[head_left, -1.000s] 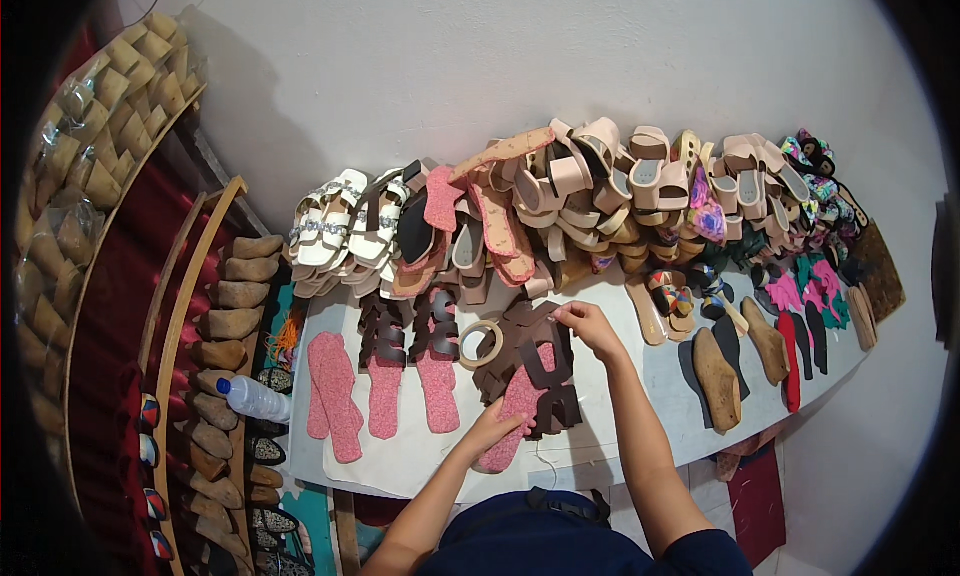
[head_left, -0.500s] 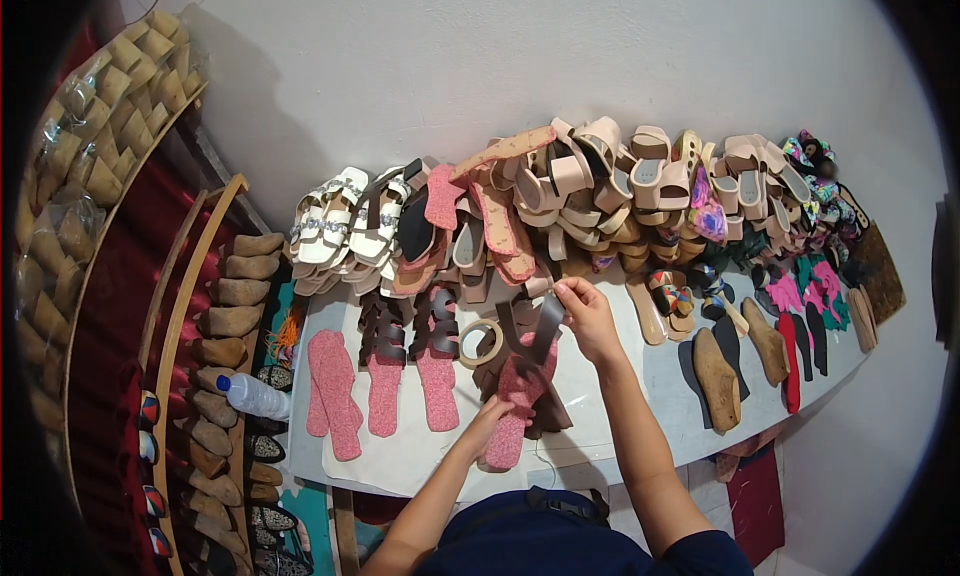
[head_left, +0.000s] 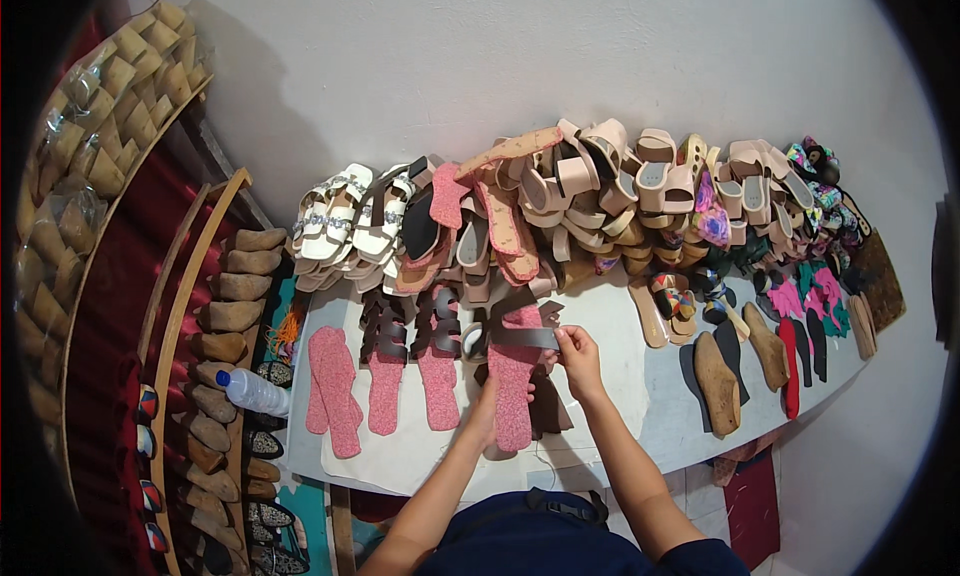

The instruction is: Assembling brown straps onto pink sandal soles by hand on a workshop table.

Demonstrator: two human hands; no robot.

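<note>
Fitting stage, I guess: left hand [head_left: 484, 414] clutching pink insole [head_left: 513, 406] near tabletop [head_left: 665, 396]'s front edge, right hand [head_left: 579, 360] pinching brown strap [head_left: 526, 338]; needs snugging next.

The left hand [head_left: 484, 414] grips a speckled pink sole [head_left: 513, 406] over the bench [head_left: 668, 423], and the right hand [head_left: 579, 360] pinches a dark brown strap [head_left: 525, 337] crossing it, though whether the strap is fastened is hard to tell. To the left lie a tape roll [head_left: 469, 345] and two strapped soles [head_left: 387, 391]; sandals [head_left: 572, 183] are heaped behind.
</note>
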